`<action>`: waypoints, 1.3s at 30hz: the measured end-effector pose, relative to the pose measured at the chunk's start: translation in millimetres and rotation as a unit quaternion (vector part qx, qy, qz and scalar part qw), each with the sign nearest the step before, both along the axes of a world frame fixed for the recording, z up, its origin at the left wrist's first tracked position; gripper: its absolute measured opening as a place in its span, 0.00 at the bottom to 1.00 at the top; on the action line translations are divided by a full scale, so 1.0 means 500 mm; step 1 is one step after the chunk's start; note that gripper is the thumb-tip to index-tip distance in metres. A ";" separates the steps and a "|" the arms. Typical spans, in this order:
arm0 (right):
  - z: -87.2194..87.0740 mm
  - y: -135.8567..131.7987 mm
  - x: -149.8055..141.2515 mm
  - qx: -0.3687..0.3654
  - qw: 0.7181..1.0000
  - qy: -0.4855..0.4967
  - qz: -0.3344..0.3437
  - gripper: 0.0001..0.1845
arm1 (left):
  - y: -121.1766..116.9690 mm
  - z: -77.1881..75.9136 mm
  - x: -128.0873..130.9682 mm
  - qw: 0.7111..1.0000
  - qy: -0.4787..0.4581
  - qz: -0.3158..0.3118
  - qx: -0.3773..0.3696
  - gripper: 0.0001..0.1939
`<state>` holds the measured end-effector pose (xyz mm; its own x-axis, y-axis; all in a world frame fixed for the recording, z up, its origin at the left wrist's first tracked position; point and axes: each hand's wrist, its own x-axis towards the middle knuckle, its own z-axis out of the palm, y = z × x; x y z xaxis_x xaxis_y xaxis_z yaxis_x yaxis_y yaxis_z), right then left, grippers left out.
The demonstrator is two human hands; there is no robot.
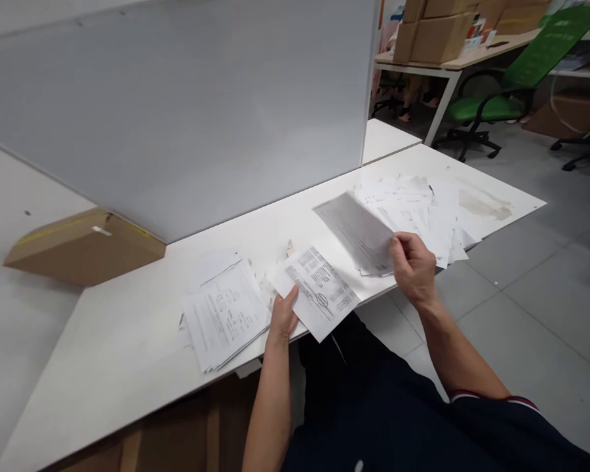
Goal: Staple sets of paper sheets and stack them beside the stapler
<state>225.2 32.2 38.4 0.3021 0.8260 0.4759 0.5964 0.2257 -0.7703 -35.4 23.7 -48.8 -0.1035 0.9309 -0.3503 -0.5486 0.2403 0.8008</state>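
Note:
My left hand (284, 316) grips a printed sheet (319, 288) by its near left edge, thumb on top; an oval stamp mark shows on it. Between the thumb and fingers of my right hand (413, 267) is the edge of another sheet of paper (356, 229), tilted up with its far side raised. That sheet is over the left part of a loose, spread pile of papers (413, 210). Left of my left hand lies a neater stack of printed papers (226, 314). A small beige clip-like object (290, 248) sits just beyond the sheet in my left hand.
The white table (128, 334) has a grey partition panel (201, 118) along its back. A cardboard box (88, 246) leans at the back left. Beyond the right end are a green office chair (501, 98) and a desk with cardboard boxes (435, 39).

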 end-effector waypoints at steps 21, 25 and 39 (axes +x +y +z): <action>-0.150 0.008 -0.137 -0.238 0.940 -0.155 0.188 0.15 | -0.009 0.008 0.001 1.000 0.005 -0.021 0.001 0.20; -0.137 0.021 -0.123 -0.206 0.958 -0.104 0.168 0.20 | -0.012 0.012 0.001 0.998 0.016 -0.051 0.016 0.22; -0.113 0.033 -0.176 -0.117 0.887 0.284 0.346 0.16 | -0.037 0.100 -0.024 0.915 0.326 0.093 0.219 0.14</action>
